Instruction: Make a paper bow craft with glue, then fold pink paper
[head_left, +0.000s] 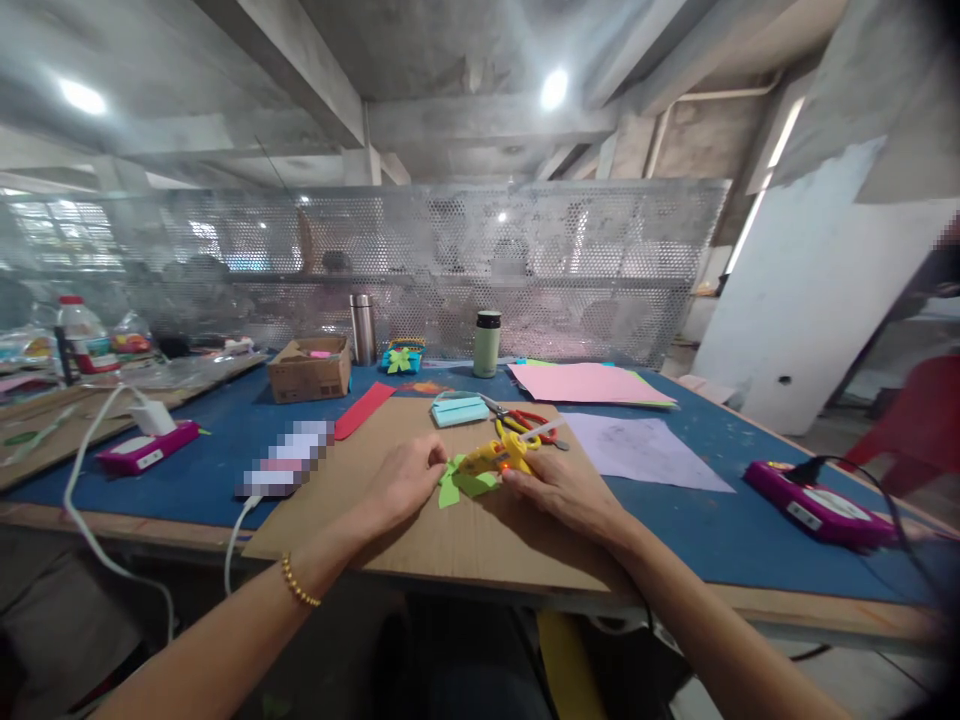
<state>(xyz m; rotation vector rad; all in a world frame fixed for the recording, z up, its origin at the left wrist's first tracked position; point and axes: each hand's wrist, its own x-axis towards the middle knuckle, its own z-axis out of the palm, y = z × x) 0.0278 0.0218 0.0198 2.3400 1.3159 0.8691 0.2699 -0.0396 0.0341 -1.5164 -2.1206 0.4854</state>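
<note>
- The left hand [409,475] pinches the left part of the green paper bow [474,484] between thumb and fingers.
- The right hand [566,487] is closed around the handle of the yellow glue gun [486,459], with a small orange light glowing near its fingers.
- The glue gun is above the right part of the bow, between the two hands; its nozzle points left, toward the left fingertips, and seems to dip slightly, though whether the tip touches the paper is hard to tell.
- Its long axis runs mostly sideways, rising a little to the right, where a pale glue stick [546,428] slants up and away from its rear.
- The bow lies over the brown cardboard sheet [450,545], its strips fanning out toward the near side and the right.
- Just beyond the gun are red-handled pliers [529,417] and a folded light-blue paper piece [459,411].
- A red strip [365,411] lies at the far left edge of the cardboard; a lilac sheet [649,450] lies to the right, on the blue tabletop [690,540].
</note>
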